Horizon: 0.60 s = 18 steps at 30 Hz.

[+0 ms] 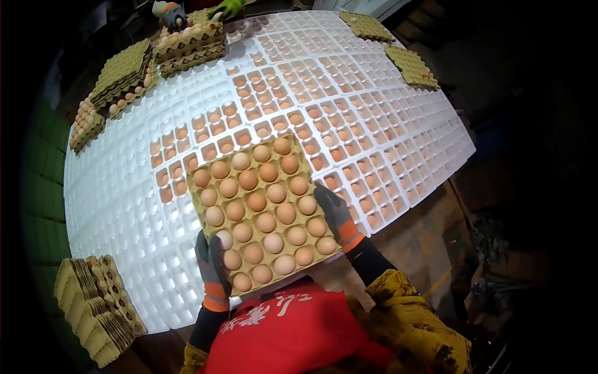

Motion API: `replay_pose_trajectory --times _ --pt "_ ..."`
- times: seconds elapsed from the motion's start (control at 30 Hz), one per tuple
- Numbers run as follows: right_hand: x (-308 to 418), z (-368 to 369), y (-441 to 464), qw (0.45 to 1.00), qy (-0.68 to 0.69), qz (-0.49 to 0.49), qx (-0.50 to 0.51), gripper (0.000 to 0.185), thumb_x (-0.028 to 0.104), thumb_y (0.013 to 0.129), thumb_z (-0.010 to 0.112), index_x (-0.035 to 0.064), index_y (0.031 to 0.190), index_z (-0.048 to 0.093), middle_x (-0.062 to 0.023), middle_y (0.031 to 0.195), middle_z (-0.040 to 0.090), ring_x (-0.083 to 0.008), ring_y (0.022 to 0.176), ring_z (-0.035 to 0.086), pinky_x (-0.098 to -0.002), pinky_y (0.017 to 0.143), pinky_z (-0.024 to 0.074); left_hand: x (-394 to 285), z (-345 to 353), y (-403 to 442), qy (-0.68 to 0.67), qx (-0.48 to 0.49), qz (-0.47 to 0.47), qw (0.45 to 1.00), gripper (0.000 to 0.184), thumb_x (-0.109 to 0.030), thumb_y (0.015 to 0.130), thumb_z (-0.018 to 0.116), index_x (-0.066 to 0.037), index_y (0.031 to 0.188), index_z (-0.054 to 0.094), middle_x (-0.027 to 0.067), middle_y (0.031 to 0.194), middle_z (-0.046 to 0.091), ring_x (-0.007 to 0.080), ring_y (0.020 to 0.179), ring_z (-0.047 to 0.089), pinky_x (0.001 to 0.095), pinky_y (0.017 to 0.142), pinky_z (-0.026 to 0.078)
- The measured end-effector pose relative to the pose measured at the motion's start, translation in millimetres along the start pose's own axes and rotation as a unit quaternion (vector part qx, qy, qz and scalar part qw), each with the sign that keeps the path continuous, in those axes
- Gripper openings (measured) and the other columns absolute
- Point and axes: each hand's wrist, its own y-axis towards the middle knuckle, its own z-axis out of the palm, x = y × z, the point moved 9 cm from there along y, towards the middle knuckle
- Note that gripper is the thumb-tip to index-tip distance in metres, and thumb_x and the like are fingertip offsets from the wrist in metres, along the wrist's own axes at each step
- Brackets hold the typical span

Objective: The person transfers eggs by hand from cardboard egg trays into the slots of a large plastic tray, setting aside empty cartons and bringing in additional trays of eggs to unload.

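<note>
clearly, you're at a holding step: your grey-gloved left hand (213,265) and grey-gloved right hand (336,217) grip opposite sides of one rectangular tan pulp tray (261,186), above the near edge of the worktop of white plastic compartment trays (112,237). the next move, i'd judge, calls for keeping it level. count thirty brown to pale oval eggs (256,201) aboard, six rows of five, plus one stack of tan pulp trays (93,311) by the worktop's near left corner.
</note>
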Motion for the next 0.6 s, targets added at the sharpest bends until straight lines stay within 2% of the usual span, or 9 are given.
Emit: replay_pose_trajectory --times 0.07,0.2,0.27,0.33,0.37,0.43,0.53,0.57,0.6 --pt "-3.0 -73.2 30.3 0.999 0.021 -0.034 0.004 0.041 0.012 0.104 0.054 -0.0072 0.14 0.052 -0.0122 0.134 0.062 -0.0164 0.119 0.06 -0.0277 0.104 0.0477 -2.0 63.3 -2.0 -0.106 0.024 -0.024 0.994 0.053 -0.032 0.1 0.057 0.004 0.139 0.049 0.0162 0.13 0.057 0.022 0.114 0.055 0.0371 0.098 0.045" --pt "97.9 -157.5 31.3 0.981 -0.184 -0.056 0.014 0.042 0.024 0.106 0.049 -0.0026 0.139 0.055 -0.0089 0.135 0.062 -0.0162 0.119 0.059 -0.0332 0.102 0.0471 5.1 170.7 -0.7 -0.03 0.062 0.028 0.997 0.057 -0.029 0.091 0.068 0.005 0.133 0.053 0.0249 0.119 0.062 0.0344 0.107 0.061 0.0448 0.093 0.048" --pt "106.1 -224.2 49.2 0.867 -0.461 -0.19 0.022 0.04 0.019 0.104 0.052 -0.0022 0.137 0.058 -0.0133 0.135 0.063 -0.0195 0.123 0.059 -0.0333 0.105 0.0463 -25.7 219.0 -6.1 -0.044 0.134 0.041 0.989 0.058 -0.03 0.09 0.069 0.006 0.132 0.053 0.0284 0.121 0.06 0.0391 0.111 0.058 0.0478 0.095 0.046" --pt "118.9 -254.9 56.9 0.893 -0.423 -0.152 -0.005 0.039 0.021 0.104 0.052 -0.0014 0.135 0.06 -0.0131 0.133 0.064 -0.0206 0.123 0.06 -0.0339 0.105 0.0466 15.9 259.9 -2.2 -0.045 0.127 0.079 0.988 0.062 -0.032 0.09 0.07 0.006 0.136 0.051 0.0307 0.125 0.058 0.0427 0.116 0.054 0.0472 0.1 0.043" --pt "102.5 -287.7 73.3 0.946 -0.311 -0.079 -0.045 0.04 0.023 0.103 0.054 -0.0015 0.135 0.06 -0.0128 0.132 0.065 -0.0203 0.122 0.06 -0.034 0.104 0.0467 13.2 274.8 -6.1 -0.022 0.177 0.065 0.982 0.055 -0.029 0.099 0.064 0.003 0.141 0.049 0.0176 0.133 0.057 0.0263 0.12 0.055 0.0362 0.103 0.043" --pt "82.1 -309.7 85.8 0.988 -0.141 0.002 -0.06 0.044 0.027 0.102 0.06 -0.0029 0.135 0.059 -0.0083 0.13 0.065 -0.016 0.114 0.061 -0.0321 0.099 0.0488 57.3 307.1 4.3 0.001 0.199 0.053 0.979 0.076 -0.041 0.094 0.068 0.01 0.143 0.041 0.0295 0.136 0.052 0.0423 0.128 0.049 0.0428 0.107 0.04" --pt "102.2 -304.4 91.1 0.88 -0.453 -0.139 0.041 0.046 0.025 0.103 0.055 -0.002 0.14 0.054 -0.012 0.137 0.061 -0.0211 0.126 0.056 -0.0342 0.107 0.0429 24.4 307.3 -3.6 -0.042 0.283 -0.043 0.957 0.066 -0.033 0.094 0.07 0.007 0.141 0.045 0.0246 0.14 0.049 0.0368 0.125 0.051 0.041 0.102 0.044" --pt "82.3 -324.6 96.7 0.97 -0.234 -0.011 -0.068 0.044 0.024 0.101 0.058 0.0017 0.139 0.057 -0.0122 0.139 0.06 -0.0217 0.123 0.058 -0.034 0.103 0.046 18.1 294.9 -6.3 0.022 0.229 0.039 0.972 0.063 -0.03 0.093 0.071 0.005 0.139 0.047 0.0232 0.135 0.052 0.0366 0.122 0.052 0.0422 0.101 0.045" --pt "136.9 -278.4 64.2 0.881 -0.445 -0.095 -0.131 0.044 0.032 0.099 0.064 0.0047 0.132 0.064 -0.0135 0.128 0.067 -0.024 0.116 0.063 -0.0338 0.097 0.0489 8.4 284.3 -12.6 0.083 0.174 0.125 0.973 0.06 -0.028 0.092 0.072 0.003 0.137 0.049 0.0218 0.13 0.055 0.0363 0.119 0.054 0.0433 0.1 0.045"
